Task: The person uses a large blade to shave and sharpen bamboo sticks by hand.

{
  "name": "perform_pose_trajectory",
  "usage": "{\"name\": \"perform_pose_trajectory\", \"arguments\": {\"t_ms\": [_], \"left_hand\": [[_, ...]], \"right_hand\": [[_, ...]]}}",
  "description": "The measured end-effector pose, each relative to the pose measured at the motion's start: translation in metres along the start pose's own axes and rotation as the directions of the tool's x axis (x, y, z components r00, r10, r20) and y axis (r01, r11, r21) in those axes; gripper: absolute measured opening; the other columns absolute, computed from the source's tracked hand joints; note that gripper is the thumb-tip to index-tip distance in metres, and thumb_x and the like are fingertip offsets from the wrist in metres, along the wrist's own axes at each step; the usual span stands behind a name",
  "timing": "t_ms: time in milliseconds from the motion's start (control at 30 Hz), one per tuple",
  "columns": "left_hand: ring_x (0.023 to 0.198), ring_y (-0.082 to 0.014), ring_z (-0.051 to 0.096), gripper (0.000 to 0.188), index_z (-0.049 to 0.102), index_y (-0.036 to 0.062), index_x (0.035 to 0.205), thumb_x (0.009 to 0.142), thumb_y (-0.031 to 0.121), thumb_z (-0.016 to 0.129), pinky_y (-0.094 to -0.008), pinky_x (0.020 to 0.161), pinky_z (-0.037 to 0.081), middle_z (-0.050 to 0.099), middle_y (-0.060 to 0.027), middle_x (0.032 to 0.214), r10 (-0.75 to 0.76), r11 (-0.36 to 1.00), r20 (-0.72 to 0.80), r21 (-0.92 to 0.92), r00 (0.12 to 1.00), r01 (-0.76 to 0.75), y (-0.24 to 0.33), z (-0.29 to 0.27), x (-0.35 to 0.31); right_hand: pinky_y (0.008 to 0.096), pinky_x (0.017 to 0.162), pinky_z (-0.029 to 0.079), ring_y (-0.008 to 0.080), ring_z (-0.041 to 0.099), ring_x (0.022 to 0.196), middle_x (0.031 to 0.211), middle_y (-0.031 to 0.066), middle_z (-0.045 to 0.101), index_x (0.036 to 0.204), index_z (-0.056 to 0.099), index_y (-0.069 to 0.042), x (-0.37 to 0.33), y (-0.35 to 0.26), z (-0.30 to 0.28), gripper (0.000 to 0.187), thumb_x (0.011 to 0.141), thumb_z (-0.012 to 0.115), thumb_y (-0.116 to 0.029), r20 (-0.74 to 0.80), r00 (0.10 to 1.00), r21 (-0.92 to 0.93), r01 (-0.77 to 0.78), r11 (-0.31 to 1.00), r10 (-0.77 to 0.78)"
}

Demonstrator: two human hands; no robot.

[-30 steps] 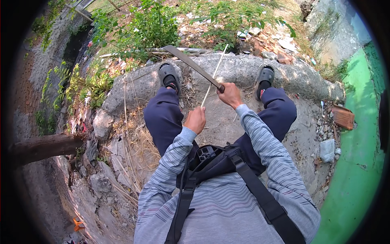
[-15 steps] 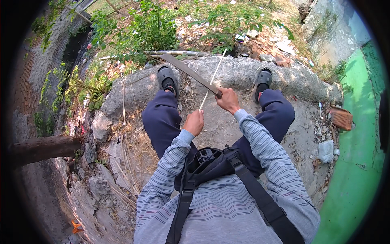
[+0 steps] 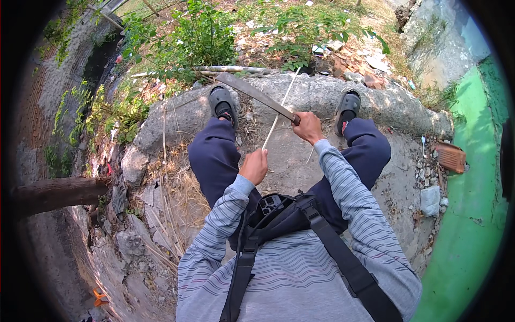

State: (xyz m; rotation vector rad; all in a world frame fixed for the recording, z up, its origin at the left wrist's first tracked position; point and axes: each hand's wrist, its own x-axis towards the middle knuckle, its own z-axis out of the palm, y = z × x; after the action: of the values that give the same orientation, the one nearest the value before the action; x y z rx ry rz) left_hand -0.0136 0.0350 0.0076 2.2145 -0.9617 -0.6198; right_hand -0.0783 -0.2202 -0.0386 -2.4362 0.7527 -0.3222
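My right hand (image 3: 309,127) is closed round the dark wooden handle of a machete (image 3: 252,92). Its long, wide grey blade slants up and to the left, toward my left shoe. Closed on the near end of a thin pale stick (image 3: 288,92) is my left hand (image 3: 254,165), held between my knees. The stick runs away from me and slightly right, its far end over the stone ledge. Blade and stick cross just left of the handle; whether they touch, I cannot tell.
My shoes rest on a rough stone ledge (image 3: 397,104), green plants (image 3: 206,40) and litter beyond it. On the left are a thick trunk (image 3: 61,196) and dry stalks (image 3: 170,225). A broken terracotta block (image 3: 449,157) lies by the green wall (image 3: 469,214) on the right.
My right hand has shifted slightly right and farther along the stick with the machete, whose blade has slid the same way. My left hand has dropped a little nearer to me.
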Motion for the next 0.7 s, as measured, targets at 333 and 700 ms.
{"name": "perform_pose_trajectory", "arguments": {"t_ms": [333, 700], "left_hand": [[0.076, -0.0521, 0.059, 0.035, 0.054, -0.0029, 0.090, 0.109, 0.025, 0.044, -0.0590, 0.068, 0.042, 0.057, -0.0297, 0.073, 0.010, 1.000, 0.001, 0.008, 1.000, -0.010, -0.001, -0.008, -0.013], [0.076, -0.0531, 0.061, 0.032, 0.056, -0.0040, 0.092, 0.108, 0.023, 0.047, -0.0610, 0.069, 0.045, 0.061, -0.0321, 0.073, 0.004, 1.000, 0.045, 0.031, 0.999, -0.006, -0.003, -0.020, -0.026]], "right_hand": [[0.0516, 0.074, 0.057, 0.0415, 0.072, 0.081, 0.084, 0.0190, 0.073, 0.095, 0.077, -0.014, -0.007, -0.002, 0.000, 0.019, 0.081, 0.067, -0.024, 0.018, 0.999, 0.044, 0.047, 0.998, -0.048], [0.0536, 0.076, 0.056, 0.0424, 0.071, 0.083, 0.085, 0.0198, 0.073, 0.088, 0.076, -0.012, -0.001, 0.008, 0.010, 0.018, 0.081, 0.070, -0.028, -0.014, 0.998, 0.035, -0.065, 0.997, 0.066]]}}
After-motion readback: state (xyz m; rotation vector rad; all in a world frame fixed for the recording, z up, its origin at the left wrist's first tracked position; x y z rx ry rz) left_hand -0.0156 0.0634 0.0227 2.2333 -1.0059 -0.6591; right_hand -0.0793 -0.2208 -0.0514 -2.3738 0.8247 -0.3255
